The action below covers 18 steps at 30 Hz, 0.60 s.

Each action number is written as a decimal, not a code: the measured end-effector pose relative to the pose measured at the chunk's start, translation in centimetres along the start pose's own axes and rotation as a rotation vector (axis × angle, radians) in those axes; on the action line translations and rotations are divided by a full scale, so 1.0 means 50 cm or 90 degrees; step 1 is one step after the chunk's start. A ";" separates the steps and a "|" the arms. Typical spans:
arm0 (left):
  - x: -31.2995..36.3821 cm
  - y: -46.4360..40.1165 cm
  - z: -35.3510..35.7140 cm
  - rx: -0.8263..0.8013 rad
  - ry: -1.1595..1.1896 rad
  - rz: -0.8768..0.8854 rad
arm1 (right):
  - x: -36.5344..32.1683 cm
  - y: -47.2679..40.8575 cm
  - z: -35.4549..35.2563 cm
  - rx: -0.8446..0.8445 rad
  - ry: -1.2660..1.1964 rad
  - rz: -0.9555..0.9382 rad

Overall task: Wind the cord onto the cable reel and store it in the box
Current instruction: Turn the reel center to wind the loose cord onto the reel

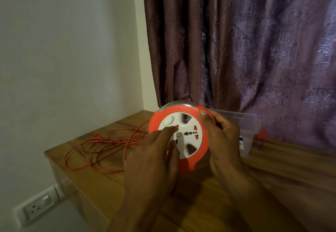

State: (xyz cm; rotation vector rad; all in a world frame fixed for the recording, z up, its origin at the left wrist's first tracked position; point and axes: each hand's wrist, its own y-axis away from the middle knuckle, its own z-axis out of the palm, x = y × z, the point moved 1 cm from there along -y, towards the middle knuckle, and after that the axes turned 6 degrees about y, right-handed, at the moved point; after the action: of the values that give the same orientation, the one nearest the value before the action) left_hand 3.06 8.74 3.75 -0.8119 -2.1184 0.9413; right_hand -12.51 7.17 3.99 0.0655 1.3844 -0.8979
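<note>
one orange-and-white cable reel [183, 133] is held upright above the wooden counter [112, 182], its socket face toward the camera. the right hand [223, 141] grips its right rim, thumb over the top edge. the left hand [156, 157] lies with straight fingers on the white face. one orange cord [101, 150] lies in loose loops on the counter to the left. one clear plastic box [245, 133] sits behind the reel. one wall socket [36, 208] shows at lower left.

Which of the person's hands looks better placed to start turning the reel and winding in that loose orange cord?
Probably the left hand: its straight fingers lie on the white face of the round orange cable reel, nearest the loose orange cord. The right hand grips the rim, steadying it.
</note>
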 end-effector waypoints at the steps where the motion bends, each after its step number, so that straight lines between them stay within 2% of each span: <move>1: -0.001 0.002 -0.001 -0.007 -0.016 -0.007 | -0.001 -0.001 0.000 0.005 -0.002 -0.002; 9: -0.005 -0.005 0.027 -0.059 -0.130 -0.042 | 0.002 0.004 0.004 -0.002 -0.006 -0.002; 18: -0.003 -0.025 0.054 -0.143 -0.170 -0.076 | -0.005 0.002 0.000 -0.008 -0.022 -0.002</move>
State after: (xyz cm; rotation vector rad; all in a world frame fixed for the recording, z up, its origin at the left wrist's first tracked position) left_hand 0.76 6.93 3.29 -0.6885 -2.5087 0.7931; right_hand -12.42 7.35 4.19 0.0381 1.3584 -0.8896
